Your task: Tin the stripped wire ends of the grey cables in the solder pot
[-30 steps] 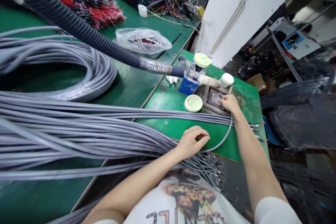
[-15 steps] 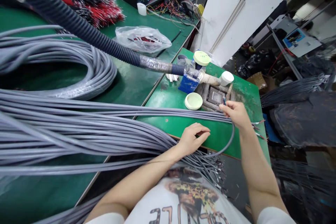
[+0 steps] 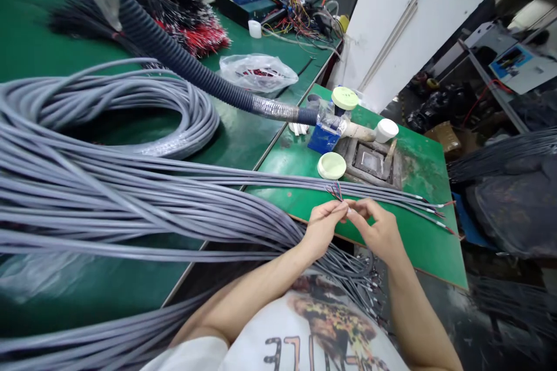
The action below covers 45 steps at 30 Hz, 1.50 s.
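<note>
Both my hands meet over the front edge of the green bench, closed on the end of one grey cable. My left hand (image 3: 322,225) pinches it from the left, and my right hand (image 3: 378,228) grips it from the right with thumb and fingertips. Thin coloured wires (image 3: 336,190) fan out above my fingertips. Most of this cable is hidden by my hands. Behind them several grey cables (image 3: 296,181) lie across the bench, their stripped ends at the right. A large bundle of grey cables (image 3: 243,220) runs in from the left, its ends drooping in front of me.
Beyond my hands sits a square solder pot (image 3: 369,161) under a corrugated hose (image 3: 209,86). A pale shallow dish (image 3: 331,166), a white cup (image 3: 386,130) and a blue box (image 3: 322,138) surround it. A coiled grey cable (image 3: 191,127) lies at the left.
My right hand has come back from the solder pot toward my body with the cable end. My left hand, earlier holding nothing visible, now pinches that cable too. The view has shifted slightly.
</note>
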Available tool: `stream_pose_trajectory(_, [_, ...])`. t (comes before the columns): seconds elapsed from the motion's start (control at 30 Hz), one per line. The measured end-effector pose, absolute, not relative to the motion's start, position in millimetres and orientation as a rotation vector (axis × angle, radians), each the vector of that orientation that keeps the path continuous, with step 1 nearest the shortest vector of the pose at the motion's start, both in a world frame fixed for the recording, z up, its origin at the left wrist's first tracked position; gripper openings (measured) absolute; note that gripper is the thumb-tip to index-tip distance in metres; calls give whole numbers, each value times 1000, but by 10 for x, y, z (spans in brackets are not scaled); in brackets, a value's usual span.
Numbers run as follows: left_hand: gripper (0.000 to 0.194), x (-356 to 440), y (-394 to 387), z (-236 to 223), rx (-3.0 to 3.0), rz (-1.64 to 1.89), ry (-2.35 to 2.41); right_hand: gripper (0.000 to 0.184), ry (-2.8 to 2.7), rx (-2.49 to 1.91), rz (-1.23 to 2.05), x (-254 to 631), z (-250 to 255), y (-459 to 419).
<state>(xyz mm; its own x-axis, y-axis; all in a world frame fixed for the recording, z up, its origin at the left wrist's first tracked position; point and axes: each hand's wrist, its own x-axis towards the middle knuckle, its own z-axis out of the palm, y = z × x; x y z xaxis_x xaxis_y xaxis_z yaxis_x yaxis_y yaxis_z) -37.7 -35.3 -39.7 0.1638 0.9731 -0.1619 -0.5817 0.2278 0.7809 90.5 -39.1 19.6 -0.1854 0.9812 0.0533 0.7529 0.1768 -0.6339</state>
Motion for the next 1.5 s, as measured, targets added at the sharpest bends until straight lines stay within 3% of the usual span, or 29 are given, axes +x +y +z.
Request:
stream_pose_trajectory(0.13, [36, -474, -369, -331, 883, 1165, 866, 33, -2129, -1642, 567, 971, 145, -652])
stream_pose_trajectory(0.4, [52, -492, -462, -260, 913, 1025, 756, 29, -2066, -1570, 309, 937, 57, -942])
stream_pose_trajectory(0.87, [48, -413, -572, -300, 829, 1032, 594, 31, -2049, -1474, 308, 1001, -36, -1031])
stream_pose_trajectory(1.17, [58, -237, -620, -265, 506, 826, 477, 30, -2061, -1459, 394, 1172, -233, -1149])
stream_pose_trajectory(1.4, [54, 57, -723, -410, 566, 593, 453, 28, -1865, -1739, 412, 1554, -407, -1683])
stream_pose_trajectory(1.5, [52, 44, -599, -421, 703, 668, 545, 32, -1708, -2019, 436, 1848, -589, -2027])
